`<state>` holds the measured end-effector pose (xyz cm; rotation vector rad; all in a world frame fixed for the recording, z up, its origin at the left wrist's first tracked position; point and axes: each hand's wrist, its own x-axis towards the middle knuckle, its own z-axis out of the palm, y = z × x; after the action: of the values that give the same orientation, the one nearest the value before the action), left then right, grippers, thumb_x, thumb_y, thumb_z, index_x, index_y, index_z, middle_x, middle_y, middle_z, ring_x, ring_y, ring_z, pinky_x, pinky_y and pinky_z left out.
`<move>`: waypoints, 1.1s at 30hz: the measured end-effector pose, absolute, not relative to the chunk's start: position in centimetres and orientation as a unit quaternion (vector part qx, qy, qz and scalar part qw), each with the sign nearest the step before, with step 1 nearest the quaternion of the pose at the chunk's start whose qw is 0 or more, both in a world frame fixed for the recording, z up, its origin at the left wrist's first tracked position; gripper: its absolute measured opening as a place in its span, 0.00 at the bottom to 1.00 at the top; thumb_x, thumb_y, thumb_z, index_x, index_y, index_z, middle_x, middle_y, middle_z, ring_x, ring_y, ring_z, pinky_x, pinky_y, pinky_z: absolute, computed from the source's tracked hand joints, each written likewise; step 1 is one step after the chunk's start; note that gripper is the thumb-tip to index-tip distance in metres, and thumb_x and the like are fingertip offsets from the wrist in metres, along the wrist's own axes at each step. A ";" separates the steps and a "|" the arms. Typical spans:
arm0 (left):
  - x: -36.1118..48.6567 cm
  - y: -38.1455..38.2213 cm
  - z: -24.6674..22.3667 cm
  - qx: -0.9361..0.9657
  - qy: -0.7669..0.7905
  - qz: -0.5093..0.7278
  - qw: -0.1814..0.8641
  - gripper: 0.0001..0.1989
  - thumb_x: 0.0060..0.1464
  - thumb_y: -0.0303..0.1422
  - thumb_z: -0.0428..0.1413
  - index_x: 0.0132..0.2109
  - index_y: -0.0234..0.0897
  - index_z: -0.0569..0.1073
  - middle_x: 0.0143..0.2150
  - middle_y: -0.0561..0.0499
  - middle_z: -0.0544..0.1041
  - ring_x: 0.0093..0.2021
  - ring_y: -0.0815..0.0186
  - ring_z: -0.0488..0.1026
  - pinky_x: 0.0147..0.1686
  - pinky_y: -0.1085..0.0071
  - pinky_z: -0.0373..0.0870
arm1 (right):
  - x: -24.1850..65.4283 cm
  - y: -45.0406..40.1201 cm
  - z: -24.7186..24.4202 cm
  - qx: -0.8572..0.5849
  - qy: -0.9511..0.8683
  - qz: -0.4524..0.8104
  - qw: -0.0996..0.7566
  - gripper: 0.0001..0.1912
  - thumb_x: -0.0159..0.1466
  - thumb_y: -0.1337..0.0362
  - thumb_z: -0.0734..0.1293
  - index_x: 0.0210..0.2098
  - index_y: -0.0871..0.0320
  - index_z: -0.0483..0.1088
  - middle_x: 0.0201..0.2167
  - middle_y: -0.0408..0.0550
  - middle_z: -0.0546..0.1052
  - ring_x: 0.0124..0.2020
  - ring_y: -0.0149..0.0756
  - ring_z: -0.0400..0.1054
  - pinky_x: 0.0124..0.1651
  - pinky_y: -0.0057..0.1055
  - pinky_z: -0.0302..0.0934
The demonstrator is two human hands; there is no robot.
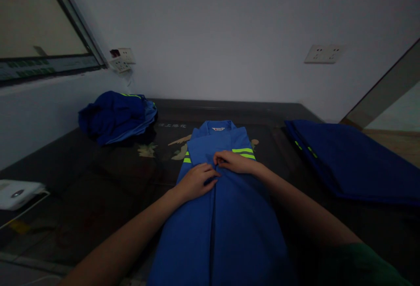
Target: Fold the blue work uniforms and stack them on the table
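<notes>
A blue work jacket (243, 216) with yellow-green reflective stripes lies front up on the dark table, its collar toward the wall. The front edge runs down its middle, and a sleeve or flap of cloth lies folded over the chest. My left hand (198, 181) rests on the chest, its bent fingers and thumb closing at the front edge. Just above and to its right, my right hand (234, 162) has its fingers curled in on the same edge, near the stripes. What sits right under the fingertips is hidden.
A crumpled pile of blue clothing (114, 115) lies at the back left. At the right is a folded dark-blue garment (357, 159). A white device (19, 194) with a cable stands at the left edge. The wall, with a socket (324, 54), borders the table's (229, 104) far side.
</notes>
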<state>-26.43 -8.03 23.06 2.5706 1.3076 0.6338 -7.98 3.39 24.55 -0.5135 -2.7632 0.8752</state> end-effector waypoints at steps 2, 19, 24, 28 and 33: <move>-26.3 -8.1 23.2 0.872 0.435 0.210 0.082 0.10 0.60 0.30 0.51 0.46 0.38 0.75 0.42 0.47 0.75 0.45 0.61 0.71 0.45 0.65 0.70 | -7.9 3.4 24.0 -0.174 -0.945 0.253 0.112 0.07 0.63 0.74 0.61 0.38 0.59 0.67 0.35 0.46 0.72 0.39 0.35 0.64 0.43 0.31 0.58; -25.4 -8.3 23.1 0.888 0.438 0.133 0.034 0.21 0.64 0.33 0.48 0.62 0.34 0.63 0.64 0.43 0.65 0.65 0.62 0.60 0.65 0.58 0.55 | -2.8 3.6 21.9 -0.324 -0.923 0.078 0.193 0.15 0.67 0.63 0.60 0.51 0.56 0.72 0.53 0.51 0.74 0.55 0.41 0.67 0.58 0.42 0.61; -25.6 -8.2 23.2 0.892 0.439 0.101 0.030 0.20 0.65 0.35 0.46 0.61 0.36 0.67 0.64 0.46 0.65 0.65 0.63 0.60 0.67 0.58 0.50 | -2.5 3.7 20.9 -0.341 -0.931 0.032 0.126 0.23 0.70 0.57 0.56 0.61 0.55 0.63 0.63 0.51 0.64 0.64 0.43 0.57 0.65 0.51 0.50; -25.2 -8.5 23.3 0.892 0.443 0.087 0.013 0.20 0.66 0.36 0.45 0.61 0.36 0.66 0.65 0.45 0.64 0.66 0.63 0.59 0.66 0.58 0.50 | -2.7 3.9 21.2 -0.355 -0.930 0.013 0.091 0.25 0.70 0.58 0.55 0.64 0.58 0.59 0.65 0.53 0.60 0.65 0.45 0.54 0.65 0.53 0.49; -23.6 -9.8 23.0 0.876 0.476 0.071 -0.033 0.22 0.66 0.37 0.43 0.61 0.29 0.66 0.66 0.40 0.62 0.68 0.58 0.55 0.67 0.55 0.48 | -3.6 2.4 22.2 -0.335 -0.936 -0.034 0.103 0.23 0.69 0.64 0.55 0.63 0.59 0.61 0.65 0.54 0.60 0.67 0.46 0.51 0.67 0.54 0.44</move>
<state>-23.64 -9.80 22.95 2.8117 1.5262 0.2274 -3.60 2.40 22.16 -0.9870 -2.7614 -0.1010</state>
